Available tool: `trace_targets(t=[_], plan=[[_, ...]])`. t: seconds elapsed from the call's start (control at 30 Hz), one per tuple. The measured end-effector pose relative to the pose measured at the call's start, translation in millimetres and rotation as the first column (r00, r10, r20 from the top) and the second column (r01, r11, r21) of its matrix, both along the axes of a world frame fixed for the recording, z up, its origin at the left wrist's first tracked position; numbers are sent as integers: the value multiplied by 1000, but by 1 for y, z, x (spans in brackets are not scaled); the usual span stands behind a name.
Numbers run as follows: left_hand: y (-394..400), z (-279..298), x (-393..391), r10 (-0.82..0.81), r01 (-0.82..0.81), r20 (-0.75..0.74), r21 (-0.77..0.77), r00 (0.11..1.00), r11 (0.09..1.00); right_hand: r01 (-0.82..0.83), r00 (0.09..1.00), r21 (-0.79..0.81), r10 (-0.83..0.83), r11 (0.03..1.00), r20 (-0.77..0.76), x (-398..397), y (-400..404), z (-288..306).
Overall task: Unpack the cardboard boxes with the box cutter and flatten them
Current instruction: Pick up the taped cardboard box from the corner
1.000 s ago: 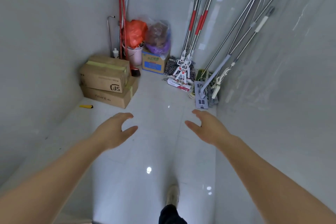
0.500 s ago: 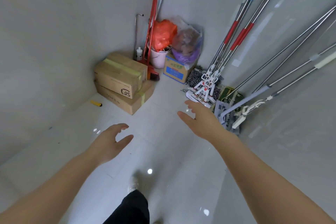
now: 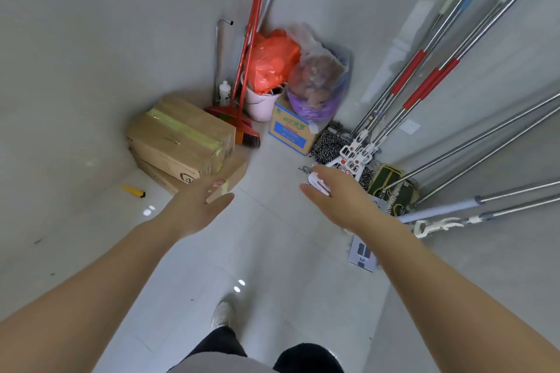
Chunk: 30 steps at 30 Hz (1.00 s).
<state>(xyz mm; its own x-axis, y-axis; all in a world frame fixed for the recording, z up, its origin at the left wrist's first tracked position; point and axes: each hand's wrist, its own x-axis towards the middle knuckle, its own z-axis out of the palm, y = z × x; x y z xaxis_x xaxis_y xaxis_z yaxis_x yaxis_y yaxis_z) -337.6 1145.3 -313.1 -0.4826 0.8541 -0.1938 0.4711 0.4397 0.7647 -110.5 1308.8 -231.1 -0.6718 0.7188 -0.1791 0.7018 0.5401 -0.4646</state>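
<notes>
- A white shoe [image 3: 222,313] and dark trouser legs stand on the pale tiled floor [image 3: 272,251] at the bottom of the view.
- Both bare forearms stretch forward over the floor.
- The left hand [image 3: 194,206] hangs in the air, fingers loosely spread and slightly bent, holding nothing; in the picture its fingertips overlap the lower box's near corner, and I cannot tell whether they touch it.
- The right hand [image 3: 339,197] is likewise empty, fingers relaxed and apart, in front of the mop heads [image 3: 348,151].
- A yellow box cutter [image 3: 133,191] lies on the floor by the left wall, just left of the boxes.
- Two cardboard boxes are stacked against that wall: the upper box [image 3: 181,133], sealed with yellowish tape, sits on the lower box [image 3: 233,169].
- Behind them lean a red broom [image 3: 248,70], a white bottle [image 3: 225,93], and a pale bucket [image 3: 260,106] with an orange bag [image 3: 272,60].
- A blue-and-white carton [image 3: 289,130] carries a purple bag [image 3: 318,88].
- Mop poles [image 3: 424,70] lean on the right wall.
</notes>
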Motion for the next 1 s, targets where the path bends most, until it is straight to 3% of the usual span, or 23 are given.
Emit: trace_targets(t=[0.17,0.4,0.67,0.83,1.0], plan=[[68,3,-26,65,-65,32,5,997,998,-63,997,-31,62,998,-35,-44,82,-1],[163,-22,-37,311,-309,99,-32,945,951,-259,966,-55,259,964,-14,-88,231,-29],[274,-30,-19,563,-561,128,-54,816,826,-504,860,-38,505,863,75,-154,387,-29],[294,-49,-38,697,-692,110,-89,708,717,-657,751,-53,659,752,36,-237,419,-27],[310,-80,-90,830,-830,161,-87,534,551,-784,600,-60,779,618,183,-336,431,-51]])
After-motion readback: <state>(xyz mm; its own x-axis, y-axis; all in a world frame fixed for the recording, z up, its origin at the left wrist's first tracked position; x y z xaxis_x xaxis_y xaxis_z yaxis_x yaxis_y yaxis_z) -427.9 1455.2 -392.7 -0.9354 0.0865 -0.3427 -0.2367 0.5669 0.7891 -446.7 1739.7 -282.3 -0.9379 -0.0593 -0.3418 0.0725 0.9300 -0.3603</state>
